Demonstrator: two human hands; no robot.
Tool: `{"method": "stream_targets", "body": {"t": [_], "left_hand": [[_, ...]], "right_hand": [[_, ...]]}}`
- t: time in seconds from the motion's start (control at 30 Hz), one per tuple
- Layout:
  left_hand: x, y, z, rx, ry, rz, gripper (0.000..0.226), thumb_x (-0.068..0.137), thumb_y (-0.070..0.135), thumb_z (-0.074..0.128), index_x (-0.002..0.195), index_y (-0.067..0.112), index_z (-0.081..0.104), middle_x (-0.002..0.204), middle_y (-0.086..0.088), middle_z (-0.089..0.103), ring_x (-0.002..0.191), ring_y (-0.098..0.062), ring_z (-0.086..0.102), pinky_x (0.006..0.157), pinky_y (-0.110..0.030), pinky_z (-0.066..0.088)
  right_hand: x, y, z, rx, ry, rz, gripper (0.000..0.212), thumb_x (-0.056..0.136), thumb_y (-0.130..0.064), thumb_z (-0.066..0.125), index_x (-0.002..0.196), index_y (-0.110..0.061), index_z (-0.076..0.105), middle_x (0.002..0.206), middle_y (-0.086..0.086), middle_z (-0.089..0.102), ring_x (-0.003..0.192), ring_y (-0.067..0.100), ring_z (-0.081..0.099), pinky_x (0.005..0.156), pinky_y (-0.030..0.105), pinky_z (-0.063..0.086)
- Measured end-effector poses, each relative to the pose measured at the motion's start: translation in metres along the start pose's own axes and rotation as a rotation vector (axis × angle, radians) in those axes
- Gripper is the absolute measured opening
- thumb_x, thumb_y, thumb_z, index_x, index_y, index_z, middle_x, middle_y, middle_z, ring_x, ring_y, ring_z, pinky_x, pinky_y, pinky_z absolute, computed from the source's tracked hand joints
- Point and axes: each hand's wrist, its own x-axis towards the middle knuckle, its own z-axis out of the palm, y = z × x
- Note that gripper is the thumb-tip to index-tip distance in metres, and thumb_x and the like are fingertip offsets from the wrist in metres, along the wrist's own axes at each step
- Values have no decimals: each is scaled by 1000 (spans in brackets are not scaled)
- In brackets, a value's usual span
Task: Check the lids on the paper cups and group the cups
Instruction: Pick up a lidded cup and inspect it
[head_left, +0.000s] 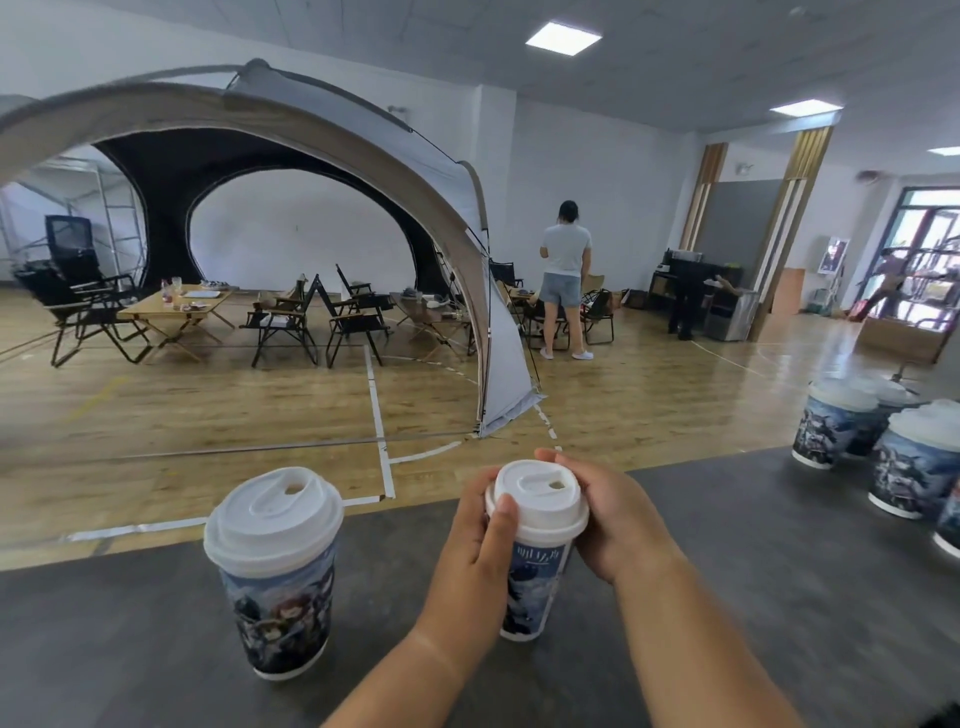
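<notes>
Left hand (480, 540) and right hand (613, 512) cupped inward, forearms converging

Wooden floor (208, 415), arched tent (322, 130), folding chairs (291, 317), ceiling lights (563, 38).

six lidded paper cups (275, 571), two hands (475, 566)

white lid (537, 499), blue illustrated cup (530, 592), grey table (779, 571)
</notes>
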Motion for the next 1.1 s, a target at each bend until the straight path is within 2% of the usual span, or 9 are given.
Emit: {"method": "stream_targets", "body": {"t": [0.07,0.23,0.43,0.5,0.7,0.77,0.9,1.0,1.1], "left_hand": [[1,0,0,-5,-6,-2,23,101,25,39,117,34,54,106,19,68,102,0,64,80,-13,48],[0,-1,0,-7,-13,4,25,101,27,38,120,31,54,107,18,68,103,0,63,79,-12,48],[0,-2,2,-6,2,-12,25,102,28,38,120,33,54,107,17,68,102,1,64,78,-11,48],[0,-2,2,-2,0,-4,25,102,27,38,120,33,54,107,16,68,103,0,64,78,-12,48],[-1,-3,4,5,6,-22,27,102,31,36,123,33,52,111,14,67,103,2,63,78,-10,48],[-1,-2,3,7,-6,-5,28,101,33,36,124,31,52,111,14,67,104,1,63,79,-11,47],[-1,0,4,-5,5,1,35,96,39,37,125,28,52,111,15,67,109,-3,61,88,-15,46],[-2,-1,5,0,14,-20,34,98,38,35,128,29,51,116,11,66,111,-4,61,91,-19,46],[-2,4,4,-17,23,-64,31,101,33,33,127,32,51,118,12,64,105,5,61,81,-8,45]], "right_hand": [[-5,5,0,-26,29,-77,18,91,-12,58,90,-7,76,94,15,75,87,27,69,86,44,53],[-19,12,6,-6,115,-211,21,96,-12,51,95,-7,72,88,8,76,77,17,69,72,33,52],[-32,22,11,-26,165,-287,26,100,-19,46,96,-14,71,84,-1,76,85,16,71,66,26,52],[-38,27,13,-52,194,-328,28,102,-23,42,100,-21,70,87,-6,75,82,4,70,62,16,50],[-48,42,15,-153,196,-434,30,105,-33,32,109,-35,61,112,-12,67,102,-1,62,73,11,47],[-52,45,14,-167,146,-440,29,103,-40,33,122,-37,54,122,-15,60,110,0,57,76,6,46],[-62,54,16,-295,78,-512,64,86,-53,36,147,-31,31,137,-16,46,126,0,45,85,-7,33],[-64,52,16,-285,62,-538,59,85,-52,39,142,-34,34,130,-20,49,116,-10,48,83,-7,34],[-62,46,12,-206,37,-498,34,84,-49,49,116,-38,46,119,-21,55,99,-18,55,78,2,43]]}}
